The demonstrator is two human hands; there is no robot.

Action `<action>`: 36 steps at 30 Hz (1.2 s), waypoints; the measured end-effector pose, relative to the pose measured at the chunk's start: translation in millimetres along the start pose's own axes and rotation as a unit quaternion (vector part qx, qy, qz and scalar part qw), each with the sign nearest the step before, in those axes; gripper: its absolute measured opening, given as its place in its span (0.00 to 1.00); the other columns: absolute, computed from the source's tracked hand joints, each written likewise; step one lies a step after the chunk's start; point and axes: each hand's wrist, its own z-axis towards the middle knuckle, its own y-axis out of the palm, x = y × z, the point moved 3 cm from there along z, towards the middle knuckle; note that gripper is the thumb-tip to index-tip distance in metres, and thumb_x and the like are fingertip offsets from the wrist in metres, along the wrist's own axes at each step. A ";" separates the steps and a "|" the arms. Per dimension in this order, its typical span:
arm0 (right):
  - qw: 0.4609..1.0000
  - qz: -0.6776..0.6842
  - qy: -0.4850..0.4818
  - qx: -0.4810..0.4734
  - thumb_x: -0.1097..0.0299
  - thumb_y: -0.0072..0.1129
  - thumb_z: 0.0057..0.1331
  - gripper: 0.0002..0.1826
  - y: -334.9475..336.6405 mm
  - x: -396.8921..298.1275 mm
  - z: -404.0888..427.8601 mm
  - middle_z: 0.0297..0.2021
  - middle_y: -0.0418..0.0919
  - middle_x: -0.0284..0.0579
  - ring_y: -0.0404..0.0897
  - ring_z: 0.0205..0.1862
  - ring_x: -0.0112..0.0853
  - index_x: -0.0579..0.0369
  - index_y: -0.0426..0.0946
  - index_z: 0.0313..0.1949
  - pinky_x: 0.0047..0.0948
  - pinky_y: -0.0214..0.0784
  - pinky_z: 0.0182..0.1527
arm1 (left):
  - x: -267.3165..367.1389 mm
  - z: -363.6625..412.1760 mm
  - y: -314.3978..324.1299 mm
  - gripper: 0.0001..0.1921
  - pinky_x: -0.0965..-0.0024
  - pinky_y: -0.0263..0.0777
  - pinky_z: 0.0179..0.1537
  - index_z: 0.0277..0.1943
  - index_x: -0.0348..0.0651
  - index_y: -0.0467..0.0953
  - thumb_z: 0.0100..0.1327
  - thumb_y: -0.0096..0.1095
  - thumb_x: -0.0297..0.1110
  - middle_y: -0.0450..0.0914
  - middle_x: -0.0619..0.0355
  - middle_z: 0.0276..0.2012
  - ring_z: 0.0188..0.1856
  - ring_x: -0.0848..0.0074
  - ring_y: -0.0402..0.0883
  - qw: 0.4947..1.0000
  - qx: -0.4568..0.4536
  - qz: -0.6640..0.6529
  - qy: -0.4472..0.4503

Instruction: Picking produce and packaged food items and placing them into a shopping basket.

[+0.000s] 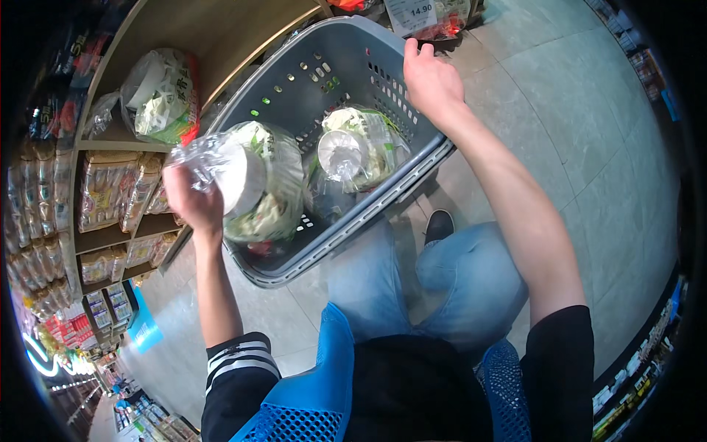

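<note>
My left hand [193, 199] grips the gathered top of a clear plastic bag that holds leafy food and a white round tub [241, 179]. This bag [276, 204] hangs over the left part of a grey plastic basket [342, 235]. A second, similar bag [381, 149] with a white round tub [342, 153] lies inside the basket. My right hand [433, 80] is closed on the basket's rim at the upper right. What lies at the bottom of the basket is partly hidden by the bags.
To the left stands a shelf unit [80, 182] with a similar bagged pack [165, 96] on an upper shelf and wrapped packs [107, 190] below. A price sign [411, 16] and more packs are beyond the basket. My shoe [439, 225] rests on the tiled floor [552, 110].
</note>
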 end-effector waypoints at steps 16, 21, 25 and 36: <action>1.000 0.016 0.010 0.006 0.72 0.72 0.50 0.37 4.9 4.1 0.6 0.42 0.74 0.58 0.84 0.37 0.49 0.62 0.60 0.56 0.42 0.81 0.34 | -15.5 -57.4 58.6 0.13 0.56 0.72 0.43 0.43 0.34 0.71 0.54 0.63 0.21 0.75 0.44 0.37 0.42 0.49 0.77 0.961 -0.258 -0.023 -0.101; 1.000 0.017 0.009 -0.010 0.72 0.72 0.48 0.40 0.8 3.5 0.0 0.43 0.76 0.58 0.84 0.40 0.47 0.65 0.62 0.60 0.38 0.80 0.38 | -11.4 -53.9 58.0 0.15 0.54 0.74 0.42 0.43 0.36 0.72 0.52 0.65 0.24 0.78 0.44 0.37 0.40 0.48 0.79 0.925 -0.352 -0.051 -0.136; 1.000 0.016 0.007 -0.009 0.71 0.73 0.47 0.42 1.2 4.3 1.0 0.43 0.76 0.59 0.84 0.40 0.47 0.65 0.61 0.60 0.38 0.81 0.39 | -9.9 -61.5 54.2 0.13 0.52 0.74 0.41 0.41 0.38 0.72 0.53 0.64 0.28 0.78 0.45 0.33 0.39 0.49 0.79 0.889 -0.445 -0.036 -0.102; 0.999 0.034 0.012 -0.005 0.68 0.73 0.53 0.36 8.5 9.1 2.0 0.45 0.74 0.59 0.83 0.42 0.51 0.61 0.60 0.57 0.45 0.80 0.39 | -25.1 -62.7 53.3 0.19 0.55 0.74 0.41 0.47 0.37 0.77 0.61 0.68 0.43 0.82 0.41 0.34 0.40 0.49 0.82 0.752 -0.646 -0.025 -0.131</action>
